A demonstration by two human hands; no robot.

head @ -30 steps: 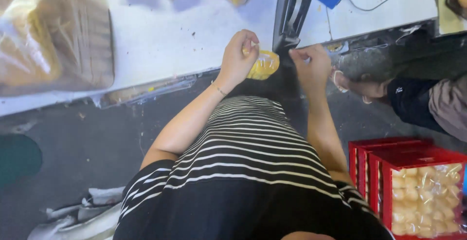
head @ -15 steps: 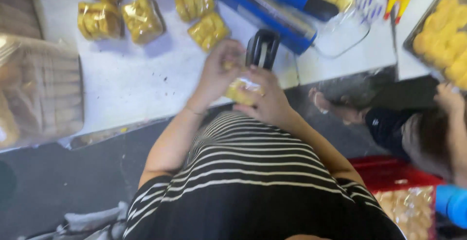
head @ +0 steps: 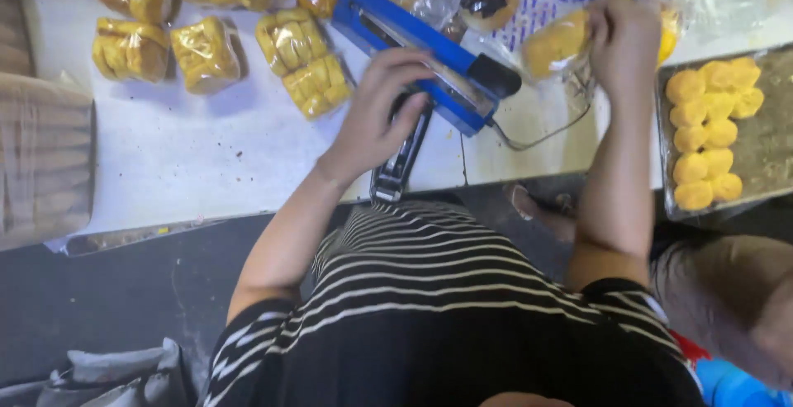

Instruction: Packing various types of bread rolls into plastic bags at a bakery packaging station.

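The white table (head: 206, 159) carries a blue sealer (head: 413, 31) near its front edge. A tray (head: 772, 139) of bare yellow buns sits at the right, so plenty looks left to bag. Sealed clear packs (head: 301, 64) of buns lie upper left, already done. The left hand (head: 380, 114) presses the sealer's black handle (head: 405, 159), fingers curled over it. The right hand (head: 624, 40) clenches a bagged bun (head: 557, 44) just past the sealer.
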